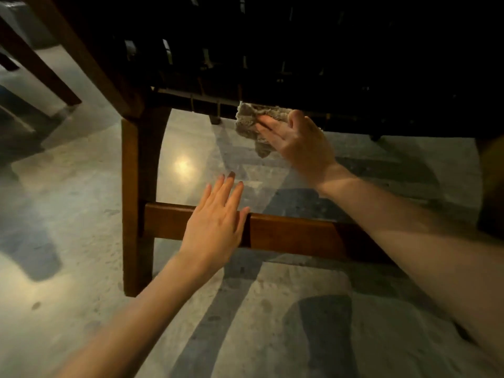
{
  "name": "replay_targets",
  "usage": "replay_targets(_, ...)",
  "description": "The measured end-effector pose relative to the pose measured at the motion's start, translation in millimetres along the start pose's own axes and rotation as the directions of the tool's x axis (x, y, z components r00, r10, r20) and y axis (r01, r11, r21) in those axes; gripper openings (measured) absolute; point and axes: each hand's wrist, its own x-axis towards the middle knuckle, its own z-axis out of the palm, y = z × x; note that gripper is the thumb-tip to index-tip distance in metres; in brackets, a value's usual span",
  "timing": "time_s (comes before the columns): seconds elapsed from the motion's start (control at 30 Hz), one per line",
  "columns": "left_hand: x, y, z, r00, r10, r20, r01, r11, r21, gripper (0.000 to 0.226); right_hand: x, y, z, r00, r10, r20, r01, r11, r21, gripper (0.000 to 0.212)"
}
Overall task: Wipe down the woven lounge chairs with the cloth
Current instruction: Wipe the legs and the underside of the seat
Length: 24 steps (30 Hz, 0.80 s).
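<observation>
The woven seat [300, 50] fills the view at 12 o'clock, above the floor [68, 186]. Its front leg [137, 200] stands on the floor at 9 o'clock, and a crossbar [294, 233] runs from this leg toward 4 o'clock. The cloth [249, 124] lies against the lower edge of the seat, just above the centre, with the right hand [300, 140] pressed on it from 2 o'clock. The left hand [215, 225] is before the crossbar at 6 o'clock. A second chair [35, 58] stands on the floor at 10 o'clock.

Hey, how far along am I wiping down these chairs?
Done: nothing I can confirm; the dim light hides what's clean. In hand: your right hand presses the cloth flat against the chair's under-seat rail, left hand open by the lower crossbar. Left, likely: that crossbar, the legs and the second chair.
</observation>
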Motion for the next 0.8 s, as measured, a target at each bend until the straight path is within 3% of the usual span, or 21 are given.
replay_targets(0.1,6.7,32.4,6.4,0.995,0.060,0.078,-0.059,0.998,-0.014,0.055,-35.4,34.3,-3.5,0.999,-0.013,0.044,0.017,0.994,-0.105,0.044)
replay_targets(0.27,12.7,73.4,16.0,0.970,0.163,0.178,-0.156,0.986,-0.055,0.050,-89.3,75.7,-13.6,0.956,0.020,0.292,0.067,0.956,-0.284,0.056)
replay_targets(0.53,23.8,112.8,23.4,0.944,0.272,0.185,-0.254,0.960,-0.113,0.046,-160.6,136.4,-40.9,0.850,0.150,0.504,0.043,0.935,-0.351,0.062)
replay_targets(0.63,30.6,126.9,23.3,0.938,0.290,0.187,-0.270,0.954,-0.128,0.046,-178.3,150.3,-49.0,0.804,0.251,0.539,-0.089,0.947,-0.308,0.073)
replay_targets(0.8,33.3,149.0,27.9,0.925,0.315,0.212,-0.289,0.946,-0.147,0.047,-193.6,163.2,-41.8,0.627,0.448,0.637,-0.374,0.891,-0.259,0.063)
